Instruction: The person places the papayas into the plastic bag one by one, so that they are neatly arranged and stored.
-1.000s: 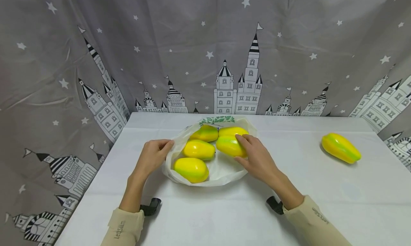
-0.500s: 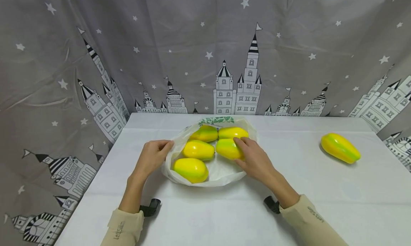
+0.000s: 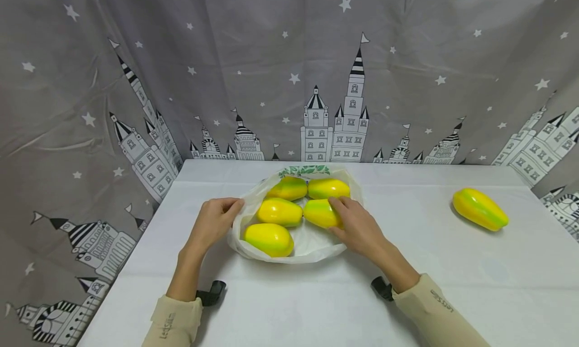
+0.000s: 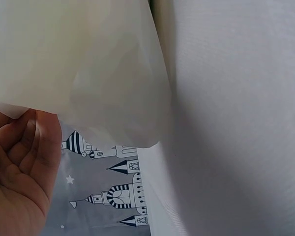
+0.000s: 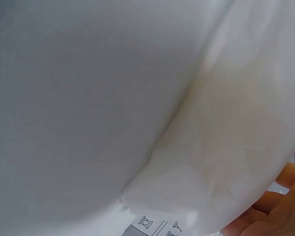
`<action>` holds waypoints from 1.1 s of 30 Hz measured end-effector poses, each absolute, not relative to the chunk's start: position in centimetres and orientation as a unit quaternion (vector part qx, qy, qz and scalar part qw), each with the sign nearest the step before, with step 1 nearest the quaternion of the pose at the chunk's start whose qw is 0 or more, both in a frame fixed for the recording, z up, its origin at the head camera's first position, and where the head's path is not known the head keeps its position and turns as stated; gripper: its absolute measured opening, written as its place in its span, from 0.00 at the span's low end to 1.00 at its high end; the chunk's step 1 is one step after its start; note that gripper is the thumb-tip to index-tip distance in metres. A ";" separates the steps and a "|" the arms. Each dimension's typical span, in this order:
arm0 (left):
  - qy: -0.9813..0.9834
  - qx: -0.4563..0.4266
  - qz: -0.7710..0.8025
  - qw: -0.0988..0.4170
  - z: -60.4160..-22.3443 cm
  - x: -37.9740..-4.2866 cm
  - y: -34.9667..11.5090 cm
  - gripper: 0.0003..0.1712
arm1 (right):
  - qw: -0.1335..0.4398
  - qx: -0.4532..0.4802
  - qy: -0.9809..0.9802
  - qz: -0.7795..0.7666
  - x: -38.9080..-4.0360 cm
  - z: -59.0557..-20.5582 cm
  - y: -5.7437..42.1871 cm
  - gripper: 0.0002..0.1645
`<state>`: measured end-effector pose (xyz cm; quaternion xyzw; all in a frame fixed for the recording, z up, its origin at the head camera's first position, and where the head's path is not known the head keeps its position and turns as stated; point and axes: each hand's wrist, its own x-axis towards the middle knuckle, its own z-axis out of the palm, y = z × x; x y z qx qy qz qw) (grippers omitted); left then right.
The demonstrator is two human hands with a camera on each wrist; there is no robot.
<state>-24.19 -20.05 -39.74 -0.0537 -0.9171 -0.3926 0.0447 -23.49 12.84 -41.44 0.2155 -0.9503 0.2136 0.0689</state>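
Note:
A white plastic bag [image 3: 312, 244] with a green leaf print lies open in the middle of the table. My left hand [image 3: 216, 222] pinches its left rim between thumb and fingers; the left wrist view shows the bag's side hanging from that hand [image 4: 22, 172]. Reaching in over the right rim, my right hand [image 3: 359, 226] grips a yellow-green papaya [image 3: 320, 213], thumb on the near side. More papayas rest inside: one at the back left [image 3: 288, 188], one at the back right [image 3: 328, 187] and two along the left. In the right wrist view, the bag wall hides the held papaya.
Another papaya [image 3: 480, 209] lies alone on the white-covered table [image 3: 452, 296] at the right. A grey curtain [image 3: 271, 60] printed with castles and stars hangs behind the table and down the left side.
My right hand has lowered the papaya into the bag and slightly towards me, uncovering more of the back right papaya. My left hand has stayed at the rim.

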 end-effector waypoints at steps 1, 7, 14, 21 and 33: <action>-0.917 -0.053 -0.393 0.044 -39.7 -24.2 -20.1 0.23 | 0.069 0.216 -0.951 0.213 -23.5 -41.5 12.8 0.40; -0.917 -0.052 -0.393 0.045 -39.7 -24.2 -20.1 0.23 | 0.070 0.217 -0.951 0.210 -23.5 -41.6 12.8 0.41; -0.918 -0.052 -0.391 0.044 -39.6 -24.2 -20.0 0.23 | 0.068 0.217 -0.952 0.204 -23.6 -41.5 12.8 0.41; -0.919 -0.053 -0.388 0.044 -39.6 -24.2 -20.0 0.23 | 0.061 0.211 -0.955 0.198 -23.6 -41.5 12.8 0.42; -0.920 -0.054 -0.385 0.043 -39.7 -24.3 -20.0 0.23 | 0.083 0.209 -0.955 0.194 -23.1 -41.6 12.9 0.43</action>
